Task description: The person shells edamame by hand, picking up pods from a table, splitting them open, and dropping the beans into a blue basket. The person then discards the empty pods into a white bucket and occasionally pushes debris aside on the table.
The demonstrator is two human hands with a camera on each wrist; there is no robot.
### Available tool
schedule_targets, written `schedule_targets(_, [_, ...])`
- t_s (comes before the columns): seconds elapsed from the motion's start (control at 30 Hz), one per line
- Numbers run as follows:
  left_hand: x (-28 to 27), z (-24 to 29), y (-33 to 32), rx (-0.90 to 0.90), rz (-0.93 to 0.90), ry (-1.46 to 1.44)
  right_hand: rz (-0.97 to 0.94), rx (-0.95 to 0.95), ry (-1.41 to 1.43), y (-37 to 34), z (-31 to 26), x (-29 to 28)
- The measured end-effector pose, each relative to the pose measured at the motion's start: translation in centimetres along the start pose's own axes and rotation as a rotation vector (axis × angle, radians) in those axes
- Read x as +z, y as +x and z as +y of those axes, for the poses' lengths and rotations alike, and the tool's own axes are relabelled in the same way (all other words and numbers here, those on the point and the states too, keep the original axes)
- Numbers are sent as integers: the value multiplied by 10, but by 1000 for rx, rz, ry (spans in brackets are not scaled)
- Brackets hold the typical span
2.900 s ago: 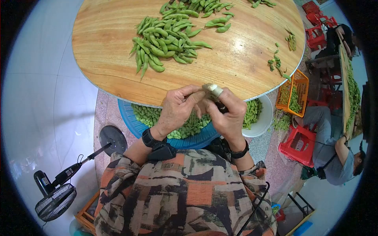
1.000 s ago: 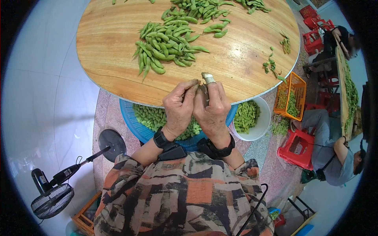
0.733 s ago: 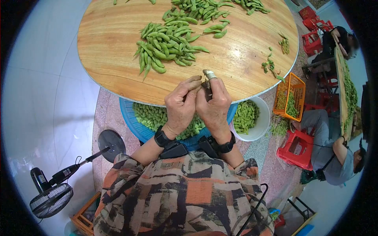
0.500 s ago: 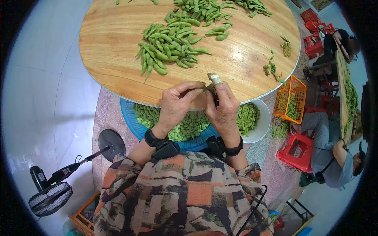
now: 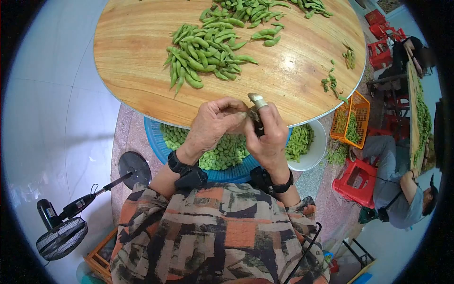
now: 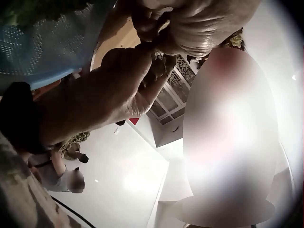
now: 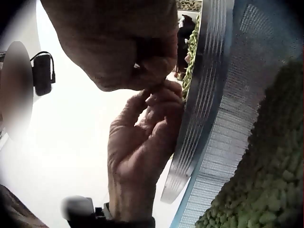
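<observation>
In the head view my left hand [image 5: 210, 124] is at the table's near edge, thumb and index finger brought together toward my right hand. My right hand [image 5: 270, 138] has curled fingers and a pale wrap [image 5: 257, 99] round its raised index finger, whose tip is brown. A brown-black shape [image 5: 258, 124] shows at its thumb; I cannot tell what, if anything, the fingertips pinch. Both wrist views show the fingertips meeting, the right hand [image 7: 118, 47] above the left hand [image 7: 145, 137]. A heap of green edamame pods [image 5: 201, 54] lies beyond the hands on the wooden table [image 5: 142, 94].
Below the hands a blue basket [image 5: 153, 137] holds shelled green beans [image 5: 224, 151]. Right of it stands a white bucket [image 5: 320, 146] with pods. Further right are an orange crate [image 5: 362, 116] and a red stool [image 5: 354, 182] with a seated person. A fan [image 5: 62, 238] stands left.
A second ago the hands were pressed close side by side; they have since spread, the right moving rightward and the left slightly leftward, fingertips still near each other. The pod heap looks the same.
</observation>
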State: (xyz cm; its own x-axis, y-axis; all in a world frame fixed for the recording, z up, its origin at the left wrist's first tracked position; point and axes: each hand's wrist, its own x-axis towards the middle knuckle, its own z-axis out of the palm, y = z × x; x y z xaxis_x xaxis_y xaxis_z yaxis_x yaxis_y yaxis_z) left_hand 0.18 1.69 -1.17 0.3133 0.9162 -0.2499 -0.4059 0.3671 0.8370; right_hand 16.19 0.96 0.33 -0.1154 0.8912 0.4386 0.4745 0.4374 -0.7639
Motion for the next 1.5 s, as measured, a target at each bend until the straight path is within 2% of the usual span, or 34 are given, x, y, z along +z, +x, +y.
schedule_targets(0.07, [3,2,0,3,53,-88,18,-26,-27,-1,-4,4])
schedule_targets(0.13, [-5,-3,1,35,32,-101,2,-7,-22,-3,5,6])
schedule_targets(0.2, [-5,-5,1,68,10,-114,-74,315,424,-4,10,6])
schedule_targets(0.23, [-2,-5,2,79,37,-124,-94,409,467,-3,7,4])
schedule_targets(0.27, [1,-4,2,90,65,-133,-97,406,467,-1,3,2])
schedule_targets(0.33, [0,-2,2,45,72,-151,-129,654,689,1,-5,-3])
schedule_targets(0.37, [1,-1,2,1,76,-169,-129,653,686,1,-2,-4])
schedule_targets(0.43, [3,3,1,-7,63,-161,-163,780,1011,0,7,-7])
schedule_targets(0.47, [3,5,1,-16,50,-148,-165,779,1012,1,8,-7])
schedule_targets(0.53, [3,5,-1,-37,40,-193,-91,900,1203,4,9,-6])
schedule_targets(0.67, [-3,2,0,-37,-32,-222,-80,892,1231,5,9,-8])
schedule_targets(0.77, [-8,-2,2,-3,-8,-169,-127,844,1114,3,5,-6])
schedule_targets(0.83, [-9,-5,3,6,-26,-163,-93,760,892,1,1,-2])
schedule_targets(0.9, [-8,-5,3,13,-49,-155,-91,747,874,-1,4,-3])
schedule_targets(0.97, [-6,0,2,-43,-107,-320,-90,731,857,0,6,-5])
schedule_targets(1.03, [-5,1,0,-53,-59,-265,-64,828,1121,1,6,-9])
schedule_targets(1.07, [-5,2,-1,-62,-10,-211,-65,826,1121,2,8,-11])
schedule_targets(1.13, [-5,1,-2,-51,-18,-233,-99,890,1292,3,12,-15])
schedule_targets(1.17, [-5,1,-2,-43,-27,-256,-100,888,1292,3,15,-17])
schedule_targets(1.23, [-3,3,-5,-37,-25,-274,-130,904,1521,1,21,-21])
schedule_targets(1.3, [-2,6,-12,-32,-23,-291,-144,916,1617,1,25,-25])
schedule_targets(1.37, [-6,11,-21,-95,-181,-27,-154,926,1712,1,27,-28])
schedule_targets(1.4, [-10,12,-23,-96,-182,-27,-128,952,1763,0,27,-30])
schedule_targets(1.47, [-15,13,-27,200,-626,503,-104,980,1816,-3,29,-37])
schedule_targets(1.5, [-11,23,-31,244,-661,709,-102,892,1735,-6,31,-45])
